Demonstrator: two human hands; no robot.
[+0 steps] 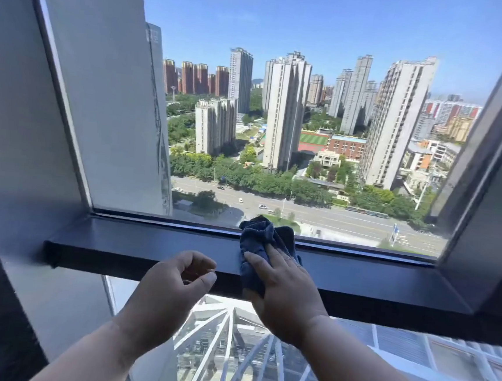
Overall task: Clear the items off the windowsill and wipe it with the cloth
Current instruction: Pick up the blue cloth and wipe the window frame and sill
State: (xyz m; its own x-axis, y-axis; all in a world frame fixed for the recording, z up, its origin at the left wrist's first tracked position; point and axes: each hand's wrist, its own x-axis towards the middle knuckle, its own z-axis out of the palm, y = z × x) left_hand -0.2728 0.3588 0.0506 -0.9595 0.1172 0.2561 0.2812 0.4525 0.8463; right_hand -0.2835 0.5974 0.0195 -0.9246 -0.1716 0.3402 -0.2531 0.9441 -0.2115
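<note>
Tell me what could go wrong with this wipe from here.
1. The cloth is bunched and drapes over the front edge of the windowsill under the flat right hand; it may slide off that edge.
2. Bunched like that, it likely skips the seam along the window glass.
3. The left hand hovers off the sill and may be slow to catch a slipping cloth.

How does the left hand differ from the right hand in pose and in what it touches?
The left hand has loosely curled fingers; the right hand lies with its fingers straight. The left hand holds nothing; the right hand presses the dark blue cloth on the windowsill. Both hands are bare and reach toward the sill.
</note>
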